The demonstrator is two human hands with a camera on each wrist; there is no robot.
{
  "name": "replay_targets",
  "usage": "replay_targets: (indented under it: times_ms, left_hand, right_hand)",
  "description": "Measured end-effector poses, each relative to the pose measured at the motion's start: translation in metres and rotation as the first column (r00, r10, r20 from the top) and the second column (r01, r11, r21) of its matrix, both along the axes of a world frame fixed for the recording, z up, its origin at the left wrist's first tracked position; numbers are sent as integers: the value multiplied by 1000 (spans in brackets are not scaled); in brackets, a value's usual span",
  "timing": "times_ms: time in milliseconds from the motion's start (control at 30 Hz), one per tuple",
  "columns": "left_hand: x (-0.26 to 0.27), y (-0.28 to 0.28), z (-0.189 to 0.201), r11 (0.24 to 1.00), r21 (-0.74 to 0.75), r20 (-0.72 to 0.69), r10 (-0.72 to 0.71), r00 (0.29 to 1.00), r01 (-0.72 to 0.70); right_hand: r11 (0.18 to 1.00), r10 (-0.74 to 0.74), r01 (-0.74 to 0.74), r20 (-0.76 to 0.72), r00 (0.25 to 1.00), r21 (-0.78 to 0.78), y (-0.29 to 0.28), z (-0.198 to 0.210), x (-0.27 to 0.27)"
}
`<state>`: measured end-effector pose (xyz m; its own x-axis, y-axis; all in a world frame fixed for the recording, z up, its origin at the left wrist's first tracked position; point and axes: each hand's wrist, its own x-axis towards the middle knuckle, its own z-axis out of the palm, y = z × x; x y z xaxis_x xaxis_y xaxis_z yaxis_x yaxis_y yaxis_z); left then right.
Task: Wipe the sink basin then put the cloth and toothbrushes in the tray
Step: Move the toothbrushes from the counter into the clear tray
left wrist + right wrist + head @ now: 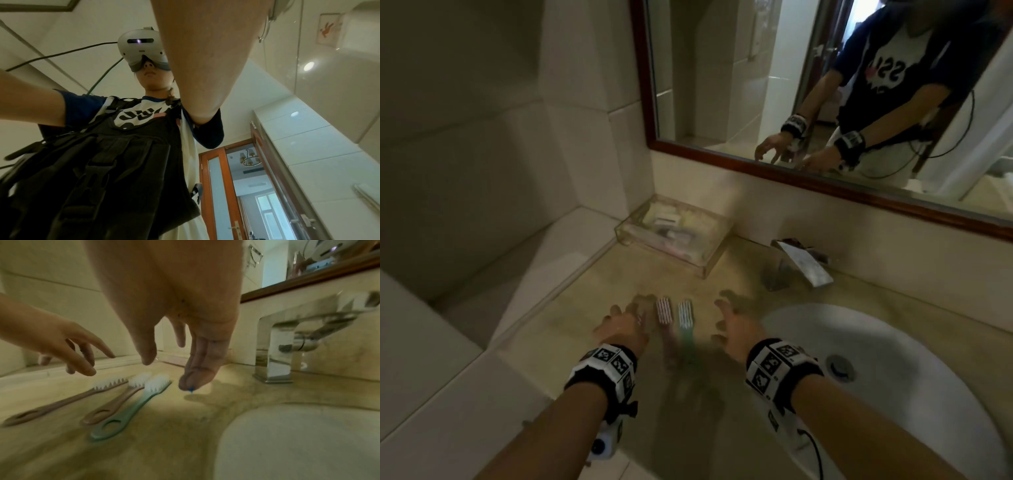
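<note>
Lying flat on stone counter (185, 443): three plastic toothbrushes (131, 408), bristles up.

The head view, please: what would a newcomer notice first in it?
Both hands, left and right, hover open over the counter with toothbrushes lying between them, bristles pointing away; the right wrist view shows three. The white basin sits to the right below the tap, and a clear tray of toiletries stands in the back corner under the mirror.
</note>
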<state>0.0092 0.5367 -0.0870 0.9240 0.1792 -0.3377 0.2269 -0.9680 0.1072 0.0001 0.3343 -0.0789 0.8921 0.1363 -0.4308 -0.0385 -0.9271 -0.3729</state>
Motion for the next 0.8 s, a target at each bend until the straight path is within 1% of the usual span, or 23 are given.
replay_targets:
  times_ms: [100,200,267,333,400,467,567,700,800]
  left_hand:
    - [11,17,-14,999,-15,-37,-43,998,42]
    - [24,26,-30,996,-67,-26,-61,998,59]
    - [33,27,-39,992,-92,8,-80,997,81]
    - [40,26,-47,993,-50,6,-103,995,103]
    - [46,23,-52,994,-1,-19,-109,994,109]
    - [54,20,-57,996,-32,-24,-80,997,79]
    - [63,19,-63,993,-112,16,-44,999,46]
    - [65,17,-66,987,-138,43,-76,996,81]
    - [63,17,-65,988,-107,60,-108,992,114]
  right_hand:
    - [999,15,-17,-59,998,-38,26,-12,7]
    - [999,-21,20,-23,1000,-47,48,-22,20]
    - [995,-87,86,-8,996,-59,60,-30,31]
    - [983,-167,165,-18,986,-83,68,-35,38]
    - [974,-200,196,-26,979,-115,74,-39,43]
    - [970,-206,203,-12,978,-130,77,-43,45]
    - [969,-196,198,23,980,-148,79,-47,47]
    - [971,-198,202,42,979,-128,81,-48,48]
    - [970,-208,215,73,975,-114,82,-46,49]
